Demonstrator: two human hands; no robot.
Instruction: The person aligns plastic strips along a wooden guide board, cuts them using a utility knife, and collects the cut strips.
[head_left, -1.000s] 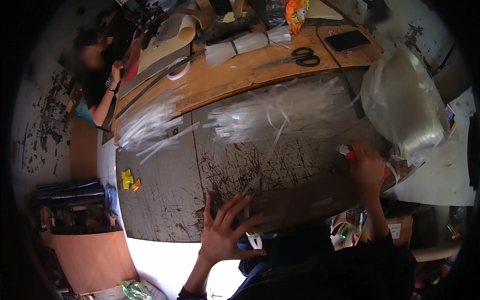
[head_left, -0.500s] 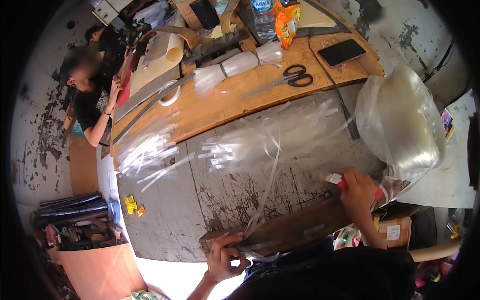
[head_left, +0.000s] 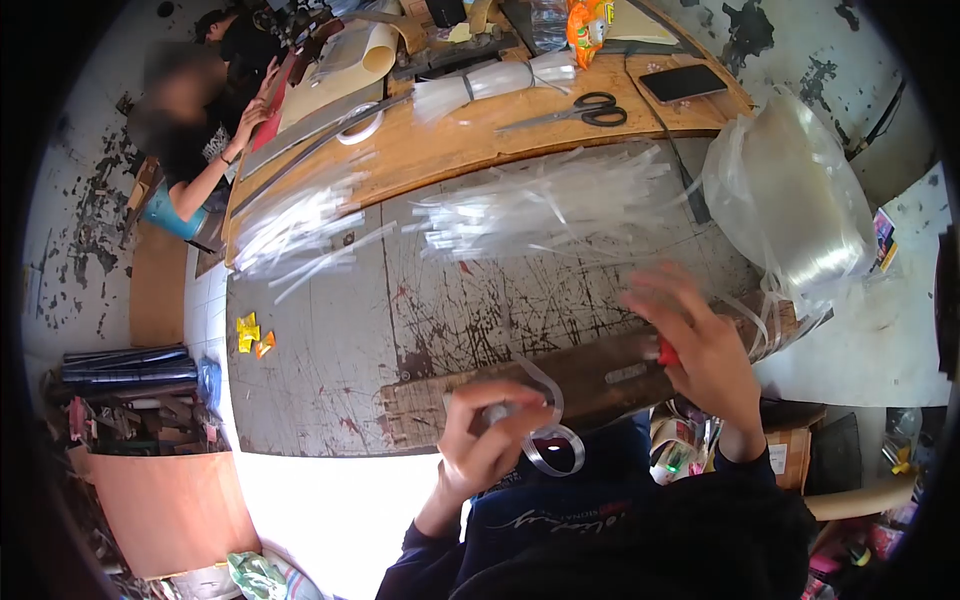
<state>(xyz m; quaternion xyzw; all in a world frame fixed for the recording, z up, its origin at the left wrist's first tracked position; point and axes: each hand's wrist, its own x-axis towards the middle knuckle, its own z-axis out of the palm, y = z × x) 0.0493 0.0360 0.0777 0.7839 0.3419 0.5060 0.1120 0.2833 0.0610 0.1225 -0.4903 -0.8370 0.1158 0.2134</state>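
Observation:
My left hand [head_left: 490,432] is at the table's near edge, its fingers closed round a thin clear plastic strip [head_left: 556,455] that curls beside it. My right hand [head_left: 705,355] is raised over the wooden board [head_left: 440,405]; its blurred fingers are partly spread, and a red tool [head_left: 667,350] sits against the palm under the thumb. The tool's tip is hidden. Beyond the hands lies a wide pile of cut clear strips [head_left: 540,205], with a smaller pile [head_left: 300,220] to its left. A big roll of clear strip [head_left: 800,200] in plastic stands at the right.
Black scissors [head_left: 600,109], a phone [head_left: 683,83], a tied strip bundle [head_left: 490,88], a tape roll [head_left: 361,124] and an orange packet [head_left: 590,30] lie on the raised wooden top. Yellow wrappers [head_left: 248,332] are at the left. Two people are at the far left.
The strip that ran across the table to the large pile now curls by my left hand. My left hand has closed on it. My right hand has loosened its fingers round the red tool.

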